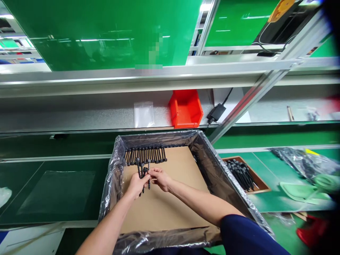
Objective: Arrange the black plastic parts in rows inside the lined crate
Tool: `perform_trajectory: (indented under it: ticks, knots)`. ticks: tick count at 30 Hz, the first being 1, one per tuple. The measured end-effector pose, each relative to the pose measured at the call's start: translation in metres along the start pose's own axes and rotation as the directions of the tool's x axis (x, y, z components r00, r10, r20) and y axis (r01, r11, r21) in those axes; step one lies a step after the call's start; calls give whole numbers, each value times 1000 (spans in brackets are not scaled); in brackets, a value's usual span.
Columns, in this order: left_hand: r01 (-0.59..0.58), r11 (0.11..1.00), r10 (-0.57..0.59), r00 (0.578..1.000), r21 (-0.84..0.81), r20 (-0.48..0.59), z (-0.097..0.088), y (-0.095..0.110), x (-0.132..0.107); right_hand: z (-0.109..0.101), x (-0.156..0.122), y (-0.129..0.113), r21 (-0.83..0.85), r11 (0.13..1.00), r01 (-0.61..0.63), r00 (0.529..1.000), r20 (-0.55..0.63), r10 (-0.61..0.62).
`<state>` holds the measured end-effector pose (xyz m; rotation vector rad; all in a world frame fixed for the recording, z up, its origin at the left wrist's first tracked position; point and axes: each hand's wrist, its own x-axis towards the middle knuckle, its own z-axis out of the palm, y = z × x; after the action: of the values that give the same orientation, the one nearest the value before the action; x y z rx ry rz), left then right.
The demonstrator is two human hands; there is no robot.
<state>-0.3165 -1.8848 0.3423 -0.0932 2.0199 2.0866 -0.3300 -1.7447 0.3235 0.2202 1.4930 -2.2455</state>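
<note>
A cardboard box lined with clear plastic film (117, 166) sits in front of me, its brown floor mostly bare. Along its far wall lies a row of several black bolts (145, 154). My left hand (136, 185) and my right hand (160, 178) meet inside the box, just in front of that row. Both hands are closed around a small bunch of black bolts (143, 172), which stick out above and below the fingers. My right arm reaches in from the lower right in a dark blue sleeve.
A shallow brown tray of more black bolts (242, 174) lies right of the box on the green table. Behind the box stand a red bin (185, 108), a clear bag (143, 114) and a black power adapter (216, 112). Crumpled plastic (302, 161) lies at the far right.
</note>
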Motion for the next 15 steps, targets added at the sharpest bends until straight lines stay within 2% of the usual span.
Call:
perform_trajectory:
  ticks: [3, 6, 8, 11, 13, 15]
  knots:
    - [45, 999, -45, 999, 2, -16, 1, -6, 2, -20, 15, -12, 20, 997, 75, 996, -56, -74]
    - [78, 997, -78, 996, -6, -41, -1, -18, 7, -58, 40, -32, -107, 984, 140, 975, -157, -156]
    - [81, 997, -81, 996, -10, -47, -2, -23, 10, -87, 59, -44, -294, 951, 92, 947, -269, -175]
    - [106, 994, -107, 992, -13, -74, -2, -24, 10, -128, 85, -57, -608, 792, -55, 858, -434, -274]
    - [120, 992, -122, 989, -32, -84, -1, -22, 9, -146, 100, -59, -698, 705, -122, 821, -470, -323]
    - [120, 991, -125, 988, -56, -91, -1, -21, 9, -155, 113, -56, -728, 671, -140, 817, -468, -337]
